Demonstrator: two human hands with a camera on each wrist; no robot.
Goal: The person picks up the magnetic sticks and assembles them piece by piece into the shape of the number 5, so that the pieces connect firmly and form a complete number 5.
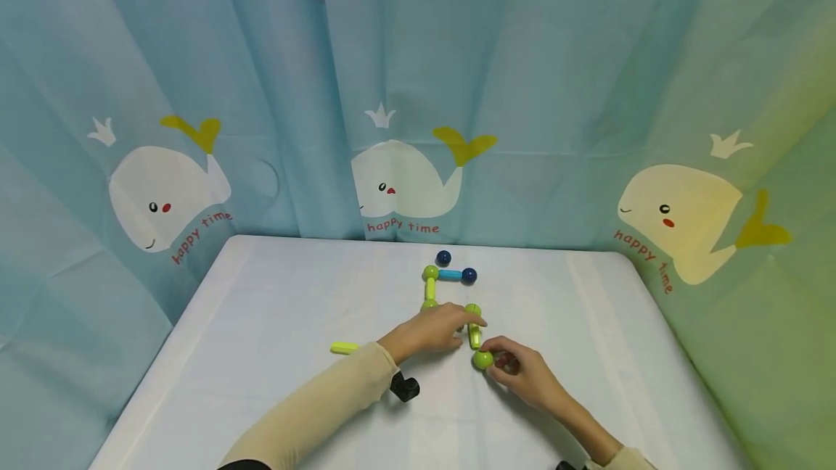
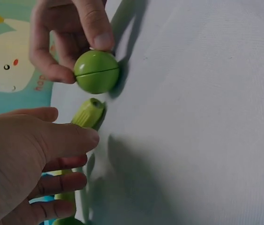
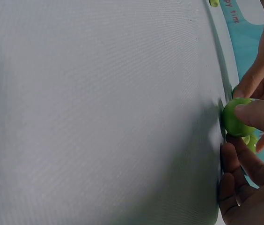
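My right hand pinches a glossy green ball with a dark seam line, between thumb and fingers, just above the table. My left hand reaches over a ribbed yellow-green rod, its fingers fairly straight and the index finger lying across the rod. The rod's socketed end points at the held ball, with a small gap between them. Another green ball sits at the rod's far end. Behind the left hand, a second green rod joins a green ball to another one partly hidden by that hand.
A light blue rod runs from the far green ball to a dark blue ball. A separate dark blue ball lies behind. One yellow-green rod lies left of the left forearm. A whale-print curtain surrounds the white table.
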